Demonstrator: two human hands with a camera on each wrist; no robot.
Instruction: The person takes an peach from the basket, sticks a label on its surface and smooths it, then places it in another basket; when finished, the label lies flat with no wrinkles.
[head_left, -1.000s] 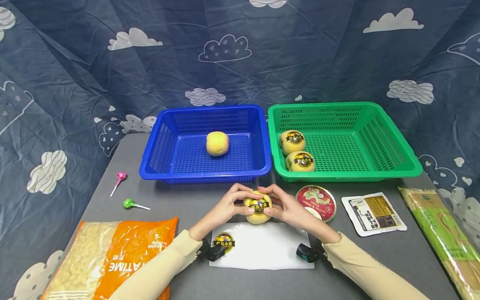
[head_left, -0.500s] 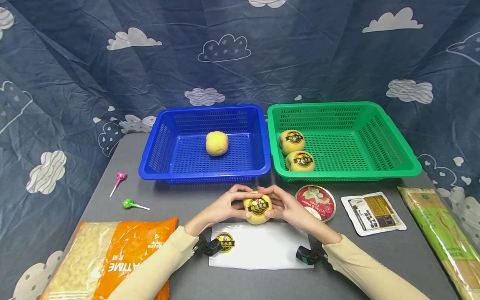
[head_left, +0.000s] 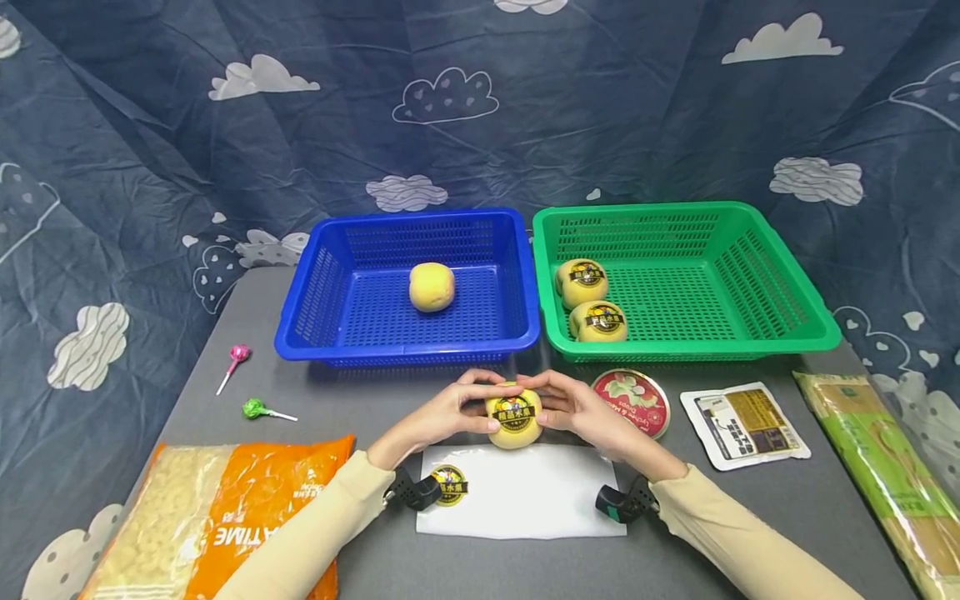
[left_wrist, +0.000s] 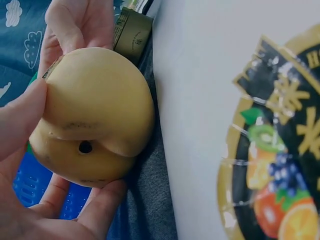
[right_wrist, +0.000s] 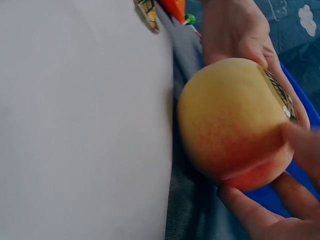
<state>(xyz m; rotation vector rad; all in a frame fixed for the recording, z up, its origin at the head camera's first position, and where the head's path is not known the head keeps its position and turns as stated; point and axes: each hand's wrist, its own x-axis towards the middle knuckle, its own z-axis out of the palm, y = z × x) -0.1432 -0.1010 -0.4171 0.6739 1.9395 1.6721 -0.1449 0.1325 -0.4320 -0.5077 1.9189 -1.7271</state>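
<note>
Both hands hold a yellow peach (head_left: 514, 427) between them, just beyond the far edge of a white sheet (head_left: 525, 500). A round black-and-gold sticker (head_left: 514, 413) faces up on the peach. My left hand (head_left: 461, 410) grips its left side, thumb near the sticker's edge. From the right, my right hand (head_left: 581, 412) holds the fruit, with its thumb beside the sticker. The left wrist view shows the peach's underside (left_wrist: 95, 110) with a dark stem hollow; a red blush (right_wrist: 230, 150) shows in the right wrist view. Another sticker (head_left: 450, 485) lies on the sheet's left part.
A blue basket (head_left: 408, 346) holds one plain peach (head_left: 432, 287). The green basket (head_left: 697, 346) holds two stickered peaches (head_left: 600, 322). Around lie a red round tin (head_left: 637, 400), a white packet (head_left: 746, 425), a green long pack (head_left: 877, 458), two lollipops (head_left: 255, 408) and an orange bag (head_left: 255, 500).
Both thumbs have drawn outward from the sticker's face towards its sides, so more of it shows. The right wrist has shifted slightly right; the peach has stayed in nearly the same place.
</note>
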